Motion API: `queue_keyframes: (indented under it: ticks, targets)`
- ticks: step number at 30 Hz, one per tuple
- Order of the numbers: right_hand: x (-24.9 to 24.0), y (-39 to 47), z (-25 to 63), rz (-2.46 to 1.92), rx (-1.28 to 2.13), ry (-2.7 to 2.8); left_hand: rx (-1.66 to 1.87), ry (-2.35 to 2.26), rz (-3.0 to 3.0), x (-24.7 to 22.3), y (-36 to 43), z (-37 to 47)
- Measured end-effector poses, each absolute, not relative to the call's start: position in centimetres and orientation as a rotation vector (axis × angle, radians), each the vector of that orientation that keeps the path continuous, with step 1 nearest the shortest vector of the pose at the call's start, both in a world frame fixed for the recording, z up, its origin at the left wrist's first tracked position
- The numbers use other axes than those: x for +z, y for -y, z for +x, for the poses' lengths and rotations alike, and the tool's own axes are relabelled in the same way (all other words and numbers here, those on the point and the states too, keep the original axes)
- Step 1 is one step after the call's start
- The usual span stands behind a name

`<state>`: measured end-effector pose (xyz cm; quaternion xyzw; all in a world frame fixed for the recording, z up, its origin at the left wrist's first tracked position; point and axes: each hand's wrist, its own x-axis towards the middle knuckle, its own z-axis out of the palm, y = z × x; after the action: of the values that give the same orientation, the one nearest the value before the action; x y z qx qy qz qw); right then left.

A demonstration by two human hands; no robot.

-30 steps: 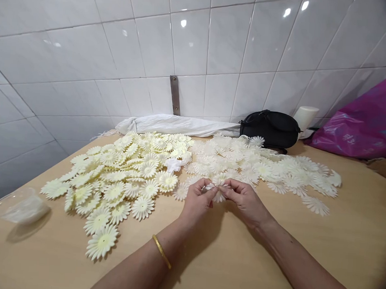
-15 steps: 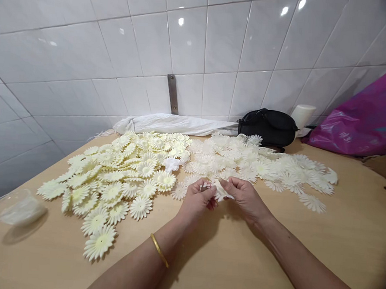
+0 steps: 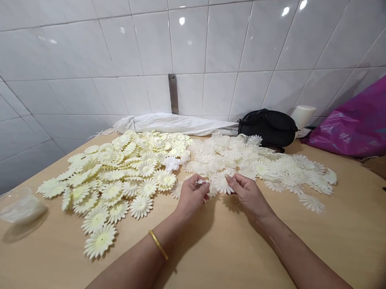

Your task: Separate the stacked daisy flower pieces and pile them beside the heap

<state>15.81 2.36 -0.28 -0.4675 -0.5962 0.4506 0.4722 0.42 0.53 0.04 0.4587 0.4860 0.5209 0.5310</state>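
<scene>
My right hand [image 3: 250,198] is closed, pinching the edge of a white daisy-shaped petal piece [image 3: 222,182] between thumb and finger. To its left, my left hand [image 3: 192,196] is closed too, with thumb and fingertips together around a small whitish bit I cannot make out. Just beyond both hands spreads a pile of thin white petal pieces [image 3: 283,168]. Left of them lies a heap of thicker pale yellow daisy-shaped pieces [image 3: 112,174], some stacked. A crumpled white scrap [image 3: 171,164] rests between the two heaps.
On the table's left side sits a clear plastic container [image 3: 21,208] with something white inside. Along the tiled wall lie a rolled white cloth [image 3: 177,123], a black zip case [image 3: 267,127] and a white cylinder [image 3: 302,116]. A magenta plastic bag [image 3: 358,122] stands at the right.
My hands have drawn a little apart. The white petal piece, bunched between them before, now lies spread out at my right fingertips.
</scene>
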Motion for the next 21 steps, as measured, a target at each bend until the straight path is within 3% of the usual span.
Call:
queue_keyframes:
  ticks: [5, 13, 16, 21]
  targets:
    - [0.14, -2.2, 16.0, -1.224, 0.887, 1.603, 1.204, -1.044, 1.054, 0.26, -0.43, 0.53]
    - [-0.07, -2.61, 16.34, -1.391, 0.178, 1.748, 1.351, -1.146, 1.128, 0.6, -0.85, -0.3]
    - [-0.04, -2.63, 16.45, -1.357, 0.211, 1.701, 1.293, -1.175, 1.141, 0.87, -0.55, -0.15]
    - [0.35, -2.05, 16.38, -1.37, 0.596, 1.599, 1.246, -1.242, 1.341, 0.28, -0.02, 0.38]
